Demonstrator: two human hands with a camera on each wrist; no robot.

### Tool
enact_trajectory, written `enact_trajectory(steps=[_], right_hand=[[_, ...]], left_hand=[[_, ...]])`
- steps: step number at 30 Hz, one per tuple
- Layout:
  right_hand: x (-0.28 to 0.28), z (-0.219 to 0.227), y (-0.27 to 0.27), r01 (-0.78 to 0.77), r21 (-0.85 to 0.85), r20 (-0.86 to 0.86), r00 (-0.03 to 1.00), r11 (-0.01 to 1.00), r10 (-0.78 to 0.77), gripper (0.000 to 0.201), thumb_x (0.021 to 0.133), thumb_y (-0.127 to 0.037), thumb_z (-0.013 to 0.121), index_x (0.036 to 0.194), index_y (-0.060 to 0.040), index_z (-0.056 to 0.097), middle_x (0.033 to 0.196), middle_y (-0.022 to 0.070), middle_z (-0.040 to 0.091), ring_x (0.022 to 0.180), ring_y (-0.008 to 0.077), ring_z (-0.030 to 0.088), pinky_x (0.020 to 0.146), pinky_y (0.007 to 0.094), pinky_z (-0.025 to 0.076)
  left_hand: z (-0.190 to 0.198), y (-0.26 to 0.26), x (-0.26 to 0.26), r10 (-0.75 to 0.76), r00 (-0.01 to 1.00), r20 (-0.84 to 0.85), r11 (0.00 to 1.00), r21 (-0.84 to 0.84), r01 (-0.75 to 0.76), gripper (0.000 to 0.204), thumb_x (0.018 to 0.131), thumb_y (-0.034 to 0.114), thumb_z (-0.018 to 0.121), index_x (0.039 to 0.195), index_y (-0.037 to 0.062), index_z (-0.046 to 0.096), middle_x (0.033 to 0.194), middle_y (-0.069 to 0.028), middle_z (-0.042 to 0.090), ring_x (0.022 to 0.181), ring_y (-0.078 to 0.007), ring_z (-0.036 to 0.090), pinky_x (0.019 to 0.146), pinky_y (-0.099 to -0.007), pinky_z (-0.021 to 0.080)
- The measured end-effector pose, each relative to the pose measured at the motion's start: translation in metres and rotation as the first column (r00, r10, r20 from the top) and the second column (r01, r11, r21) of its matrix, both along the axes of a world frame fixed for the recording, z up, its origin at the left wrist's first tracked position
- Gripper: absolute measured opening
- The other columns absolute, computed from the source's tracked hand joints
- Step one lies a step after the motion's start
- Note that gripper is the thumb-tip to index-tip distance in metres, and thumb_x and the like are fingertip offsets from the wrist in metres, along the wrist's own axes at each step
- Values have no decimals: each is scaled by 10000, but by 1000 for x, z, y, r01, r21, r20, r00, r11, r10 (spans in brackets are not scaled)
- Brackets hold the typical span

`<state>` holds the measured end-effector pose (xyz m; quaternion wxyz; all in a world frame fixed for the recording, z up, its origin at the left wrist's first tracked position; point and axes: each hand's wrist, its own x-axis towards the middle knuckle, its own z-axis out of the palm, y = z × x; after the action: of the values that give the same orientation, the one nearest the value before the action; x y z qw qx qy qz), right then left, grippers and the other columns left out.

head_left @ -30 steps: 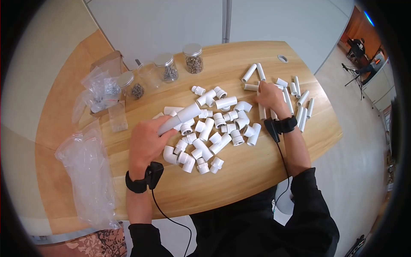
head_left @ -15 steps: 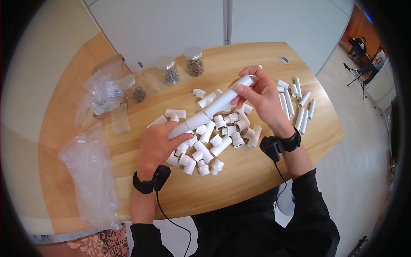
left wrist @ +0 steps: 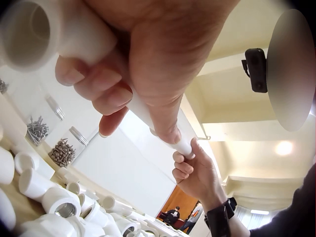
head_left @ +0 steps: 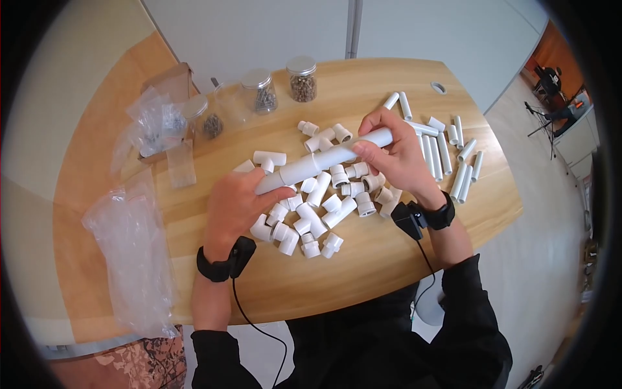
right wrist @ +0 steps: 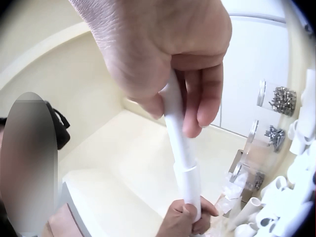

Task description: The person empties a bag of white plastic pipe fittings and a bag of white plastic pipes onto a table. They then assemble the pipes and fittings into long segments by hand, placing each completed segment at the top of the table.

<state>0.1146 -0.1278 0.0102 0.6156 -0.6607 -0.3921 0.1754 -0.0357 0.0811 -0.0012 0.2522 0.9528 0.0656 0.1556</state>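
Observation:
Both hands hold one long white pipe assembly (head_left: 301, 170) above the pile of white fittings. At its lower left end the left hand (head_left: 236, 206) grips it, thumb laid along the pipe. The right hand (head_left: 398, 152) pinches the upper right end between thumb and fingers. In the right wrist view a narrower pipe (right wrist: 178, 133) enters a wider sleeve (right wrist: 187, 180), with the left hand (right wrist: 185, 219) at the far end. A white fitting's round opening (left wrist: 28, 35) shows beside the left hand (left wrist: 163, 54) in the left wrist view.
Loose white fittings (head_left: 311, 220) cover the middle of the wooden table (head_left: 337, 279). Short white pipes (head_left: 444, 155) lie at the right. Lidded jars of screws (head_left: 302, 87) stand at the back, plastic bags (head_left: 133, 253) at the left, and a hole (head_left: 438, 87) is near the back right.
The right hand has come from the loose pipes at the right to the assembly, bringing a pipe to its end. The left hand has shifted slightly, and the assembly is tilted less steeply.

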Motion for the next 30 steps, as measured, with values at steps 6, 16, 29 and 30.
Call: enact_trajectory(steps=[6,16,29,30], right_hand=[[-7,-8,7,121,107,171,975,987,-138,253,785,-163,689,810,-35,472,630,4,531,566,50,497,482,209,378],[-23,-19,19,91,86,214,971,992,-108,249,797,-171,679,858,-21,490,643,31,549,551,66,487,494,221,386],[3,-35,35,48,152,-211,977,987,-15,285,875,-214,567,1050,2,503,622,27,547,524,73,476,483,219,399],[11,-39,36,38,160,-204,979,986,-5,285,875,-214,567,1050,2,503,622,27,547,524,73,476,483,219,399]], left_hand=[[-6,0,2,-11,998,60,996,90,6,465,671,405,728,617,0,505,527,-161,476,450,-321,409,428,-355,341],[-4,-3,5,-16,999,39,1000,9,16,357,660,322,762,694,18,578,582,-156,529,494,-303,495,472,-337,393],[2,10,-5,119,989,85,990,67,-125,325,653,172,732,948,75,638,732,-133,617,607,-288,568,573,-331,445],[3,14,-6,143,987,79,982,111,-151,326,670,185,714,968,82,634,753,-122,612,662,-297,568,611,-363,442]])
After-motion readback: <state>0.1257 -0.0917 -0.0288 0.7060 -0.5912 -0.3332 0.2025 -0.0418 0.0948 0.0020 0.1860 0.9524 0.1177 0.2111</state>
